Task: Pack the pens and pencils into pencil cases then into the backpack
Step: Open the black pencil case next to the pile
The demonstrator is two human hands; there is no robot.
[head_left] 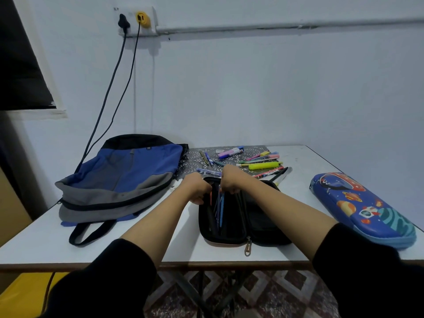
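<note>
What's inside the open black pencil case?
The open black pencil case holds blue pens and an orange pen in its left half. The left hand and right hand cover its far end; the right half is too dark to tell.

The left hand (pixel 197 188) and right hand (pixel 230 180) curl over the far end of the open black fabric pencil case (pixel 243 216), fingertips hidden; their grip is unclear. Print on the coloured pens (pixel 259 160) beyond it is unreadably small.
</note>
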